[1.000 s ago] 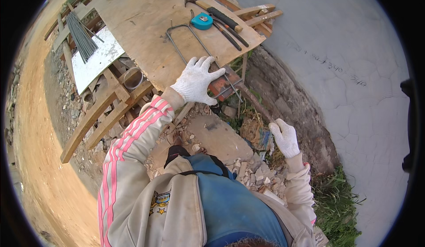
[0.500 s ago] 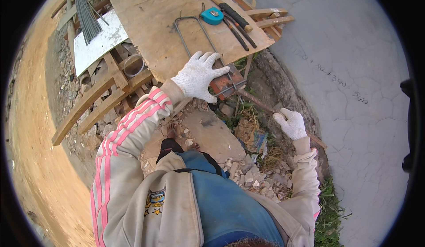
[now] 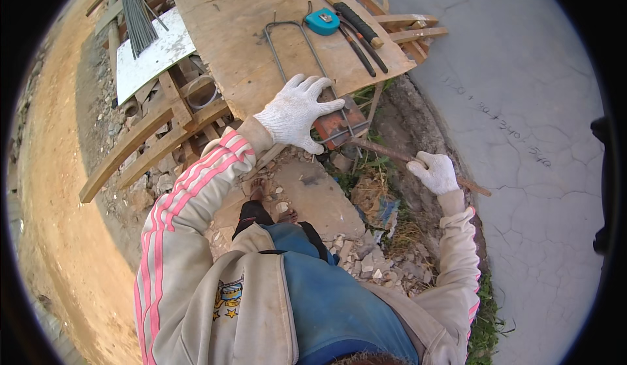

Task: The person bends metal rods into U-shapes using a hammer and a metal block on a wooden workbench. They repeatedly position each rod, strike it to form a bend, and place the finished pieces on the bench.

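My left hand point(image 3: 299, 114), in a white knit glove, lies with fingers spread over the near edge of the plywood board point(image 3: 245, 58). It presses beside a bent steel rod point(image 3: 316, 50), a long U shape that runs under or past the fingers. Next to the thumb, the rod's near end crosses a rust-red block point(image 3: 342, 124) with metal pieces on it. My right hand point(image 3: 434, 173), gloved too, is closed around a rusty bar point(image 3: 385, 150). That bar reaches from the block out to the right, its free end past my fist.
On the board lie a claw hammer point(image 3: 353, 17), a teal tape measure point(image 3: 322, 21) and black-handled pincers point(image 3: 358, 50). Thin steel rods point(image 3: 138, 25) rest on a white sheet point(image 3: 157, 54) at the far left. Rubble point(image 3: 375, 260) covers the ground; a cracked concrete slab point(image 3: 522, 234) spans the right.
The board and tools sit slightly farther right in the picture, as the view shifted. My right hand and the bar have moved a little right; both hands keep their hold and pose.
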Demonstrator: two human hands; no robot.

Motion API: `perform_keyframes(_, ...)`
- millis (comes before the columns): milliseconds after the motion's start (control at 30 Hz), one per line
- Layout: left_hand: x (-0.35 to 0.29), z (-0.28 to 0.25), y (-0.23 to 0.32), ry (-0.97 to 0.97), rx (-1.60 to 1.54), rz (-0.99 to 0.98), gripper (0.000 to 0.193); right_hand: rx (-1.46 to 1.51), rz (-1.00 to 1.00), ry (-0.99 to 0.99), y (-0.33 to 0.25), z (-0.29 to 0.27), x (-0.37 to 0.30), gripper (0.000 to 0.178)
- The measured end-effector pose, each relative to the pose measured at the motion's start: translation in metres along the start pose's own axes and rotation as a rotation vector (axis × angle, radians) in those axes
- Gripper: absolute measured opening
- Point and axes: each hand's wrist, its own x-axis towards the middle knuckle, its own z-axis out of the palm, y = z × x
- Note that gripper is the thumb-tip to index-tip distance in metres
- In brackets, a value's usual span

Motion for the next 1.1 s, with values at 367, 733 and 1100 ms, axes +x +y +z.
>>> perform_keyframes(367,0.001,0.003,-0.001,0.022,-0.003,0.011,0.1,0.005,0.028,0.111,-0.006,0.017,-0.016,0.053)
perform_keyframes(733,0.001,0.0,0.001,-0.049,0.027,0.008,0.106,-0.107,0.114,0.215,-0.038,0.022,-0.038,0.056)
perform_keyframes(1100,-0.003,0.016,-0.009,0.022,0.058,0.051,0.109,-0.151,0.433,0.291,-0.122,0.038,-0.082,0.061)
